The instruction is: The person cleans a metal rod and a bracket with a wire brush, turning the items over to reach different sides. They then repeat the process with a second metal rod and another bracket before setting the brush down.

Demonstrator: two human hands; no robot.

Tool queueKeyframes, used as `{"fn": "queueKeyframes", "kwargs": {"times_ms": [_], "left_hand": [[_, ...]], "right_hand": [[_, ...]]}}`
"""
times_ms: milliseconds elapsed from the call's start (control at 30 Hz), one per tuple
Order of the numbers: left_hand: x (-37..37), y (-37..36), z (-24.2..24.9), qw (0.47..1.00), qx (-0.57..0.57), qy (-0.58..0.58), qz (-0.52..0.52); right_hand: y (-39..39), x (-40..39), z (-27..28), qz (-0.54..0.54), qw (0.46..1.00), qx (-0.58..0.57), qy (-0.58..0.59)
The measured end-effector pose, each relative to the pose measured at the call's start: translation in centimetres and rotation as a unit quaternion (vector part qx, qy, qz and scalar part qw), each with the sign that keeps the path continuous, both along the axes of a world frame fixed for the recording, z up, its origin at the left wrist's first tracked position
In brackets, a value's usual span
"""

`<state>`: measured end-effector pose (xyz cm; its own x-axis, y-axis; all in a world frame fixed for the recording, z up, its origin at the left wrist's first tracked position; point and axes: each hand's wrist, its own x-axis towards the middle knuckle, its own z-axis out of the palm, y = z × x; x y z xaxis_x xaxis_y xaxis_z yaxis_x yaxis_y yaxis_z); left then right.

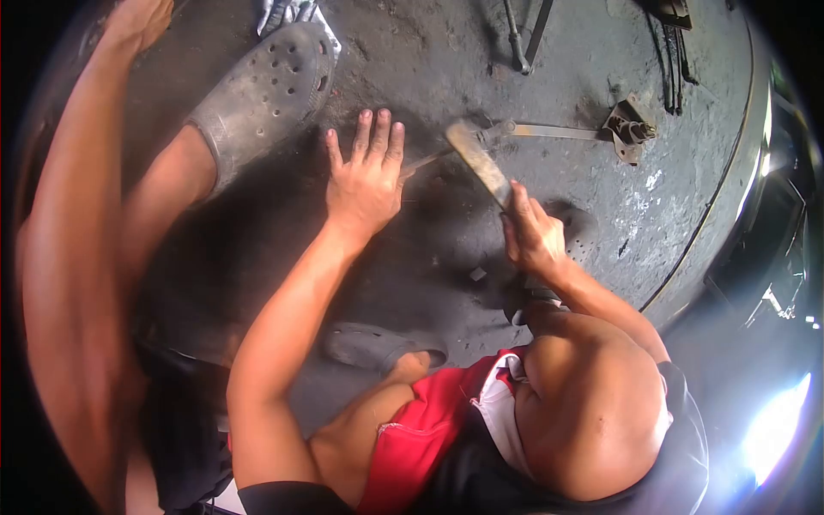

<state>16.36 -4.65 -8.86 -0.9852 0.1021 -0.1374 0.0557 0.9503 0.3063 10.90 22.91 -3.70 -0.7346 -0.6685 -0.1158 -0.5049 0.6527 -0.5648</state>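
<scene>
My left hand (365,190) is spread out, back upward, low over the dark ground near the middle. Beside it, a thin rod (421,164) runs from its right edge toward the right; whether the palm touches it is hidden. My right hand (536,233) is closed around the lower end of a flat, worn metal bar (479,163), which tilts up and to the left. Just beyond the bar's tip, a long metal strip (554,131) lies on the ground and reaches a bracket with a dark, threaded-looking part (631,130).
Another person's leg in a grey perforated clog (266,99) and bare arm (73,223) occupy the left side. Metal rods (518,51) lie at the top. My bent knee (601,412) and clog (369,345) are below. A seam crosses the ground at right.
</scene>
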Motion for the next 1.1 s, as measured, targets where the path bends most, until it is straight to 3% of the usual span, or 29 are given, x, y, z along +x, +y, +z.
{"fn": "queueKeyframes", "kwargs": {"times_ms": [167,300,400,500,600,733,800,1033,1100], "left_hand": [[0.5,0.8,0.1,1.0,-0.007,0.002,0.004],[-0.1,0.3,0.4,1.0,-0.014,0.009,0.0],[0.1,0.2,-0.3,0.999,-0.005,0.039,0.002],[0.3,0.5,0.0,0.999,-0.003,0.045,-0.013],[0.1,0.8,-0.4,0.999,-0.016,0.028,-0.031],[0.3,0.4,-0.5,0.999,-0.021,0.032,-0.024],[0.0,0.5,0.4,0.999,-0.039,0.001,-0.034],[-0.1,-0.4,-0.3,0.999,0.005,0.049,-0.019],[0.0,-0.8,-0.6,0.988,0.045,0.129,-0.068]], "right_hand": [[-2.0,-1.0,-0.6,0.016,1.0,0.015,-0.001],[3.9,1.5,1.7,0.023,0.999,0.012,-0.025],[-2.5,-2.5,1.5,0.019,0.999,0.016,0.023],[3.5,0.9,0.3,0.043,0.999,0.018,0.018],[2.1,-0.1,2.7,0.04,0.999,0.017,-0.015],[-0.6,-0.9,0.9,0.027,0.999,0.044,-0.015],[4.4,1.2,1.7,0.033,0.997,0.056,-0.038],[8.0,1.0,3.2,-0.023,0.999,0.02,-0.042],[8.0,1.4,3.0,-0.032,0.999,0.003,-0.04]]}}
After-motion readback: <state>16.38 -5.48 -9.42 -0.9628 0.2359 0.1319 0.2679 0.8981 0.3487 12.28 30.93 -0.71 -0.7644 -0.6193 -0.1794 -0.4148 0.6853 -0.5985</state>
